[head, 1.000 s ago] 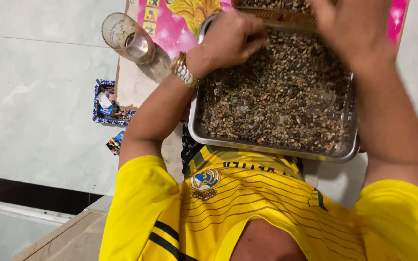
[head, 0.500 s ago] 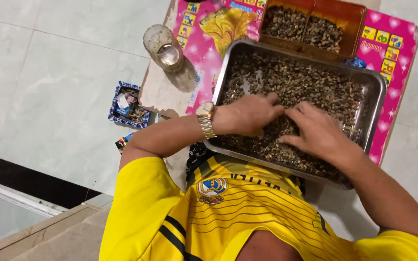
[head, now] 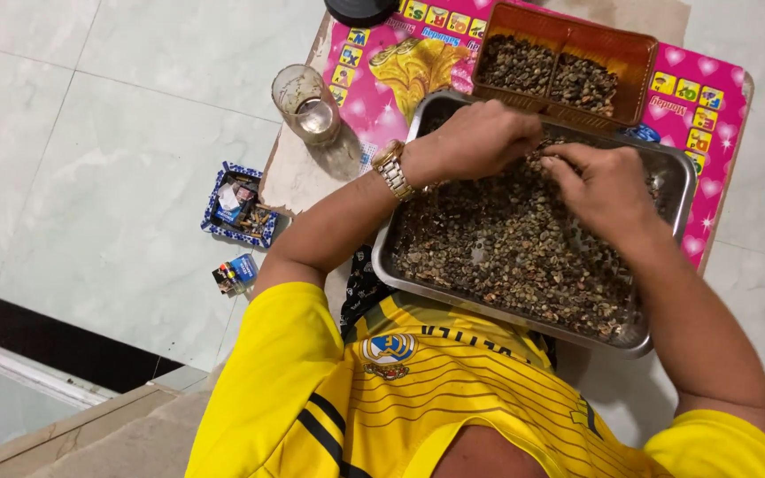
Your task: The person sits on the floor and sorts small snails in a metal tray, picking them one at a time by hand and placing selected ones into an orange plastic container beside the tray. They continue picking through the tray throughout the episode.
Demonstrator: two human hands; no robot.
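Observation:
A rectangular metal tray rests in front of me, filled with small brown-green beans. Both my hands are in it at its far end, close together. My left hand, with a gold watch on the wrist, is curled with its fingers down in the beans. My right hand has its fingertips bunched, pinching at beans beside the left hand. What lies under the fingers is hidden.
Behind the tray stands a brown plastic box with two compartments of beans, on a pink printed mat. A glass with some water stands at the left. On the tiled floor lie a small blue dish and a small pack.
My hands have moved from the near middle of the tray to its far end and closed together. The view has shifted, showing more of the mat and box.

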